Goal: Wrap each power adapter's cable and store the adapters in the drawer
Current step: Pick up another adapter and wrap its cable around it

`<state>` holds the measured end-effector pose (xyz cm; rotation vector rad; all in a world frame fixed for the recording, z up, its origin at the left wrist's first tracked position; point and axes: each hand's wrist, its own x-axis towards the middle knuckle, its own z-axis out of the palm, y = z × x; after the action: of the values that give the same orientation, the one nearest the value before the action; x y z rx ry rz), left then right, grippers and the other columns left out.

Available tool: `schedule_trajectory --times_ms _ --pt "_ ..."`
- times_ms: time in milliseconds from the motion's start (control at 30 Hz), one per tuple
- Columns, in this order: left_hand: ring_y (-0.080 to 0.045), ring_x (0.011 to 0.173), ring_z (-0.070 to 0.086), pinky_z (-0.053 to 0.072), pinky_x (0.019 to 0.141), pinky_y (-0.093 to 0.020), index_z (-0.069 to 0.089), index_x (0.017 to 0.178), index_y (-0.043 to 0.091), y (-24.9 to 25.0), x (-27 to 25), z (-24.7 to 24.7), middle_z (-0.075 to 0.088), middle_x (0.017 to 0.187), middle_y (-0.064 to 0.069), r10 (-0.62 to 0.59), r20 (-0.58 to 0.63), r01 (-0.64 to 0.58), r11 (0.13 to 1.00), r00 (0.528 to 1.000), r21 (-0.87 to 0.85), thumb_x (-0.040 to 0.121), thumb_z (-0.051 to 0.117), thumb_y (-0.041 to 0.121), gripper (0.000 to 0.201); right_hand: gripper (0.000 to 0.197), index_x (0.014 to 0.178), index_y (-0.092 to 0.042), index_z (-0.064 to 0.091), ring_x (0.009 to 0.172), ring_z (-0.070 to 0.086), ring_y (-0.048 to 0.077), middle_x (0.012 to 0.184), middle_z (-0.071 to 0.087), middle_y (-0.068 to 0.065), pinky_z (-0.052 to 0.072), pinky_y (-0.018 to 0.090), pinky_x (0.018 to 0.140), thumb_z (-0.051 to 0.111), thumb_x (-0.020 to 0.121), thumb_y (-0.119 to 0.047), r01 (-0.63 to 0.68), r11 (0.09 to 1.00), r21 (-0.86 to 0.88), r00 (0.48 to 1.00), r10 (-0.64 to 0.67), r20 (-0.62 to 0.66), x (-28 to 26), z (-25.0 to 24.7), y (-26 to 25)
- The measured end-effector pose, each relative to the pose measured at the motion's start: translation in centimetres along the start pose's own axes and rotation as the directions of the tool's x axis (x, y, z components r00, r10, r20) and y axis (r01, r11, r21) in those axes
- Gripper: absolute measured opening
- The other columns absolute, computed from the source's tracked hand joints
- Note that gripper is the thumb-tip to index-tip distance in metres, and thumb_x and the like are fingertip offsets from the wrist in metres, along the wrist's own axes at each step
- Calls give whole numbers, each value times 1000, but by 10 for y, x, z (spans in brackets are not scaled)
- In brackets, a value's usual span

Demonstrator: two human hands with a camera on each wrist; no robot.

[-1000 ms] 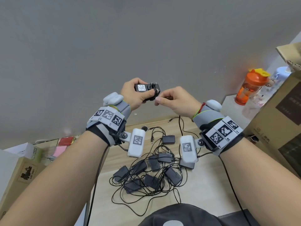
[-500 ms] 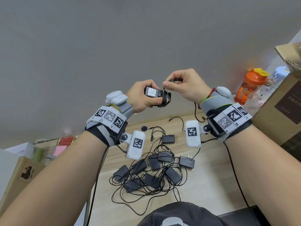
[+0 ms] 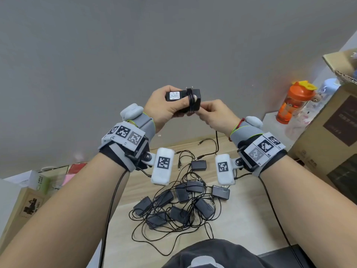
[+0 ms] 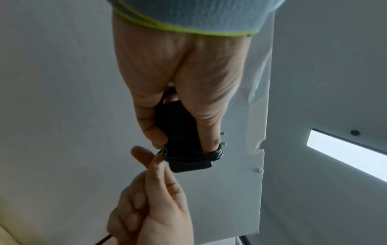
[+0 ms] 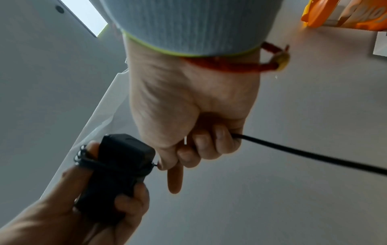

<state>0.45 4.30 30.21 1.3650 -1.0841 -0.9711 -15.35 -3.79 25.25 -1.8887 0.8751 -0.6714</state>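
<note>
Head view: even, soft indoor light, moderately bright; wall (image 3: 173,45) reads flat grey with a faint warm tint at right beside the orange bottle (image 3: 295,102). Shadows on the wooden tabletop (image 3: 241,219) weak and diffuse. Strong wide-angle bending at frame edges; forearms stretched at the lower corners. Centre sharp.

Left wrist view: dim, bluish; bright ceiling light panel (image 4: 345,154) at right edge blown out. Nearest hand soft.

Right wrist view: dim, light panel (image 5: 83,15) upper left; upper-right corner blurred.
</note>
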Motion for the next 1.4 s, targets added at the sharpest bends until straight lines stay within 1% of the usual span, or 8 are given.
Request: schedule_trajectory --times_ms 133,300,433,700,833,1100,1200,1400 --pt "-23 70 62 53 59 -26 56 89 10 -5 7 -4 61 86 -14 -62 -91 51 991 994 -121 83 77 12 22 25 110 -24 73 53 48 -9 51 53 -24 32 10 56 50 101 -30 53 985 -166 996 -39 84 -8 12 -2" --pt "-22 67 62 54 60 -28 57 85 12 -17 12 -11 63 83 -11 -61 -199 55 998 978 -32 79 81 14 26 23 99 -25 77 44 34 5 48 31 -8 28 13 48 56 98 -35 92 967 -237 993 -72 93 -10 15 -10" --pt "-17 63 62 59 64 -33 57 88 10 -22 12 -17 64 79 -6 -21 -240 54 990 971 128 75 84 13 30 20 90 -22 77 48 38 2 53 42 -9 28 13 50 60 95 -32 122 965 -231 991 -105 87 -10 8 -19" --pt "-24 67 59 57 68 -46 55 81 13 -25 7 -19 64 78 -10 -10 -109 47 939 994 342 73 84 8 31 12 73 -28 71 68 56 9 73 71 2 52 32 76 74 84 -34 155 966 -208 988 -158 3 2 -11 -22" --pt "-19 64 59 58 68 -42 56 83 13 -24 6 -18 62 76 -5 -51 1 47 918 999 395 75 83 7 29 14 72 -26 70 57 50 3 60 62 -12 45 23 68 80 80 -31 181 974 -137 983 -182 11 8 -21 -24" --pt "-20 69 62 57 66 -36 55 84 12 -18 -1 -12 62 79 -7 -62 181 5 954 982 299 78 79 2 26 14 76 -17 67 63 48 8 67 59 0 42 17 65 74 87 -22 174 985 -16 985 -174 -17 13 -25 -19" --pt "-21 71 63 58 63 -32 55 84 12 -13 -2 -9 63 83 -10 -40 183 0 978 982 211 78 78 1 26 21 74 -16 65 54 48 -3 56 58 -16 39 11 60 65 94 -21 146 989 -3 989 -146 -37 11 -21 -13" --pt "-27 70 63 53 61 -29 55 84 14 -7 -1 -7 64 82 -13 -14 101 13 1000 995 7 81 77 9 23 42 77 5 54 53 31 16 60 36 4 27 26 51 54 100 -30 4 998 65 1000 -3 -20 9 -1 5"
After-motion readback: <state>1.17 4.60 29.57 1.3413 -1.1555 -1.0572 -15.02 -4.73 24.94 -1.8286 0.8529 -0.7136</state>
